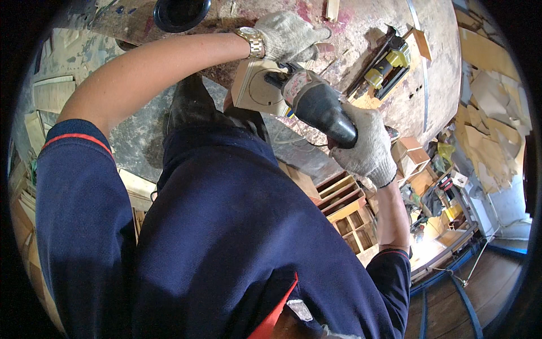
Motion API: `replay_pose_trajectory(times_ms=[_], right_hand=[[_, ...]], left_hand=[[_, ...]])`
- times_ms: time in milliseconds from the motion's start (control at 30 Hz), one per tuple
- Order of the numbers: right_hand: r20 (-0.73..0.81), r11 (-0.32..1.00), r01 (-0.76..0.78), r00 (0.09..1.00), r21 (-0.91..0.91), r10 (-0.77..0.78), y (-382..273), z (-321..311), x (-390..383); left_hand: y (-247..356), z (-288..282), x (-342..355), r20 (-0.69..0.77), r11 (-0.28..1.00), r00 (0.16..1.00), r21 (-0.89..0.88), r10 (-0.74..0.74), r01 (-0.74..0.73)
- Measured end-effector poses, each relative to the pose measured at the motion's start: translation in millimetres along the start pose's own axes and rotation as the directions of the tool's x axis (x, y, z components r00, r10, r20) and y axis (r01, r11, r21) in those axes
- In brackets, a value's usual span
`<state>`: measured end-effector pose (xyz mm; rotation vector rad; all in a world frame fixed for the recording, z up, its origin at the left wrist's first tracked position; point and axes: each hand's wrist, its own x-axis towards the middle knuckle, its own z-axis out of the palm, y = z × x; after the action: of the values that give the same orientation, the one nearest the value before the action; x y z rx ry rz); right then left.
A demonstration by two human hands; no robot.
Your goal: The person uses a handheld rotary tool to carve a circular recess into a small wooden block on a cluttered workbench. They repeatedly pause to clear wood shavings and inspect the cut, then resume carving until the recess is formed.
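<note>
Both hands wear pale knit gloves. My right hand (367, 141) is wrapped round the black rear body of a handheld power tool (324, 110). The tool's grey front end lies against the face of a light wooden box (257, 93), beside a curved line marked on it; the contact point is hidden. At the box's far end, my left hand (285, 37) grips its edge, fingers partly curled and pointing right. A metal watch (251, 42) is on that wrist. The box sits at the near edge of the worn workbench (440, 73).
On the bench to the right lies a yellow-green and black nail gun (389, 65). A black round dish (180, 12) stands at the far left. Below right are a small wooden box (410, 157), a compartmented wooden tray (355, 226) and cluttered tools. Wood offcuts (53, 93) lie at left.
</note>
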<state>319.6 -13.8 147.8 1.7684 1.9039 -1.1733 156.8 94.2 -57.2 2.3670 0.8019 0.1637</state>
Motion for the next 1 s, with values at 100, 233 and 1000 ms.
replay_pose_trajectory(times_ms=[100, 233, 1000], right_hand=[[0.013, 1.0, -0.01, 1.0, -0.003, 0.01, 0.2, 0.2, 0.4], [-0.001, 0.999, 0.027, 1.0, -0.02, -0.027, -0.8, 0.1, 1.6], [0.174, 0.996, 0.087, 0.981, -0.028, -0.081, -9.0, -14.6, 18.7]], left_hand=[[0.3, 0.6, 1.3, 0.025, 1.0, 1.0, 0.003, -0.001, 0.001], [0.4, 1.5, 0.7, 0.015, 1.0, 1.0, -0.008, 0.007, -0.007], [-5.5, 13.6, 2.5, -0.035, 0.994, 0.993, 0.011, 0.11, -0.11]])
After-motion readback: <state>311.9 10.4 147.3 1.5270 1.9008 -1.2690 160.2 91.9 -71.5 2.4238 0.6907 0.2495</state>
